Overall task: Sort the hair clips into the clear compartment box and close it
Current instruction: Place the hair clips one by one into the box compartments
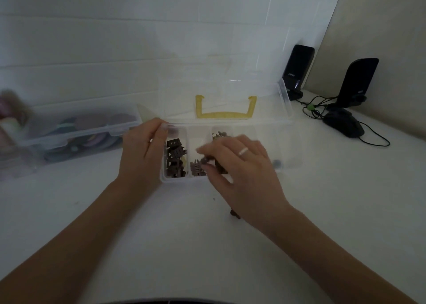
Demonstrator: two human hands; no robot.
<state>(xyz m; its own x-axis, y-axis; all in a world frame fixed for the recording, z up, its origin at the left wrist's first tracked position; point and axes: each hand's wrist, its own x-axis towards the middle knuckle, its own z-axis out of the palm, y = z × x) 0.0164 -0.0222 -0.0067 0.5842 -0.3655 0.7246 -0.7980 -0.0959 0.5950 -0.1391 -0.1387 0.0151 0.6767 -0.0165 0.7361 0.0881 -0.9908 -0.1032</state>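
Note:
The clear compartment box (pixel 175 180) lies open on the white table, its lid (pixel 221 89) with a yellow handle (pixel 224 113) standing up behind. Dark brown hair clips (pixel 175 158) fill the leftmost compartment. A mauve clip (pixel 196 168) lies in the second compartment, and greenish clips (pixel 219 135) show in the third. My left hand (pixel 143 151) grips the box's left wall near the far corner. My right hand (pixel 239 167) hovers over the middle compartments and pinches a small dark clip (pixel 204 160) at its fingertips. Another dark clip (pixel 235 213) lies on the table under my right wrist.
A second clear box (pixel 76 133) with round coloured items sits at the left. Two black speakers (pixel 297 70) (pixel 357 82), a black mouse (pixel 343 122) and cables occupy the back right. A blurred object (pixel 9 110) is at the far left.

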